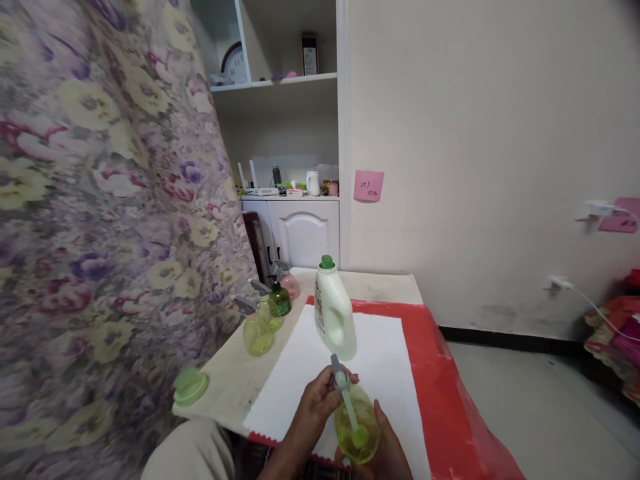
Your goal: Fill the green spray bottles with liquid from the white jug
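Observation:
A see-through yellow-green spray bottle (373, 417) with a grey spray head is between my two hands, tilted, above the white sheet. My left hand (317, 400) is closed at the bottle's neck, fingers and thumb around the grey head. Around the lower right side of the body wraps my right hand (390, 450). Liquid shows in the bottom of the bottle, and a pale strip runs down from the head. Just beyond stands a large pale green jug (333, 303) with a handle and a green cap.
Along the table's left side stand two yellow-green spray bottles (259, 337), a dark green pump bottle (280, 299) and a pink spray bottle (290, 285). A green lidded container (191, 387) sits at the left corner. A red cloth (435, 373) lies under the white sheet (383, 340). Floral curtain (125, 200) hangs left.

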Demonstrator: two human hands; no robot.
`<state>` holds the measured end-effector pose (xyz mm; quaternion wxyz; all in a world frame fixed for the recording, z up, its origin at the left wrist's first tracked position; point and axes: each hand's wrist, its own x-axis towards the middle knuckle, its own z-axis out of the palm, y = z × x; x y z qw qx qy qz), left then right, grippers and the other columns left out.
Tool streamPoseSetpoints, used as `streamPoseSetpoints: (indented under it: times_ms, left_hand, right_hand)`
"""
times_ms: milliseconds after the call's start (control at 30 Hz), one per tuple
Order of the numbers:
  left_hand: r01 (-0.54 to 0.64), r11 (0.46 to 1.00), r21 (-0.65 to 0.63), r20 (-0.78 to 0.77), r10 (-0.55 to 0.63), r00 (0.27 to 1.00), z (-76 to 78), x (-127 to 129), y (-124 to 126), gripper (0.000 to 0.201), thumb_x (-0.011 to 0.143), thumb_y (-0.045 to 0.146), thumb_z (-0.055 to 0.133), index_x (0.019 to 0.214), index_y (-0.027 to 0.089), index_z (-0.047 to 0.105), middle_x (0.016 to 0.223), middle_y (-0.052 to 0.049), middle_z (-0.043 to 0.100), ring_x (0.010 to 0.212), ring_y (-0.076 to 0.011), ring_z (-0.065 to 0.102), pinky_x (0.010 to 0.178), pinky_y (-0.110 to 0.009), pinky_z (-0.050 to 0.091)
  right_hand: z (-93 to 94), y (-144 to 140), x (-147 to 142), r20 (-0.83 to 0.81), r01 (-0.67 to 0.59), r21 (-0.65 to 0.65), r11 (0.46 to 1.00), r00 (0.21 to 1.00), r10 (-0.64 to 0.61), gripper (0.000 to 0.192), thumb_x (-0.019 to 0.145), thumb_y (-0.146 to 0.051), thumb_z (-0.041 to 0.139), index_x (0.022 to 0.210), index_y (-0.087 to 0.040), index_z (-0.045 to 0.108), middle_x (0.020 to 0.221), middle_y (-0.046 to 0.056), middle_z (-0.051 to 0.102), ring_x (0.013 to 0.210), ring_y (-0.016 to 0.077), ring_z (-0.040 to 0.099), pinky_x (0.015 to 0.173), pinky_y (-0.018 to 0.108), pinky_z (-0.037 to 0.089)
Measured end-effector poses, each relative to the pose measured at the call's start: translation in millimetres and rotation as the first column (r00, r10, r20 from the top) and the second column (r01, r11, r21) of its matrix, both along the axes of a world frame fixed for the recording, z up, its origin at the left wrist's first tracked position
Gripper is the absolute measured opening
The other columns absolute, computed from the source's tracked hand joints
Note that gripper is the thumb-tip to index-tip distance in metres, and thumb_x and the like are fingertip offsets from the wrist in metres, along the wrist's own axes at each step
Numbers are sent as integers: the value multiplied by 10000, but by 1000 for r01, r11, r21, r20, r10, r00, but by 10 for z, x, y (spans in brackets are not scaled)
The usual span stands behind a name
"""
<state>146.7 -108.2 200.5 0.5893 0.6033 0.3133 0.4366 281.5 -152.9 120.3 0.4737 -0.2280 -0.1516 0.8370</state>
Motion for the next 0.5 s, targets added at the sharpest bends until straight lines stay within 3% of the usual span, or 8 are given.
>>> streamPoseSetpoints:
  times_ms: [100, 233, 333, 500]
  left_hand:
    - [-7, 1000, 14, 2, 7, 1000, -21, 4, 6, 376, 770, 463, 676, 1049, 213, 643, 1096, -83, 726, 1079, -282, 604, 892, -362, 457]
    - [-39, 999, -21, 20, 39, 999, -47, 31, -11, 352, 761, 436, 698, 1039, 224, 656, 1079, -73, 730, 1009, -249, 627, 860, -338, 471]
    - [-61, 997, -56, 39, 64, 997, -79, 43, -15, 382, 748, 416, 719, 1079, 236, 651, 1061, -65, 737, 1011, -243, 635, 868, -337, 474]
    - [-102, 993, -67, 43, 105, 994, -93, 64, 13, 381, 717, 403, 743, 1044, 219, 673, 1027, -64, 749, 989, -245, 646, 864, -339, 475]
  right_hand:
    - [-17, 13, -24, -33, 17, -1, 1000, 999, -17, 726, 798, -759, 364, 859, -122, 706, 530, 82, 702, 290, 73, 420, 318, 176, 286]
    - [-64, 45, -49, -77, 1, -20, 1000, 997, -3, 738, 826, -739, 338, 797, -98, 702, 491, 90, 685, 252, 49, 372, 288, 153, 186]
    - [-50, 54, -41, -90, -15, -50, 999, 996, 10, 712, 804, -757, 365, 896, -131, 690, 489, 70, 689, 264, 81, 441, 290, 160, 248]
    - [-47, 60, 20, 42, -49, -159, 986, 998, 56, 788, 732, -835, 359, 950, -138, 656, 586, 96, 734, 345, 128, 578, 357, 205, 428]
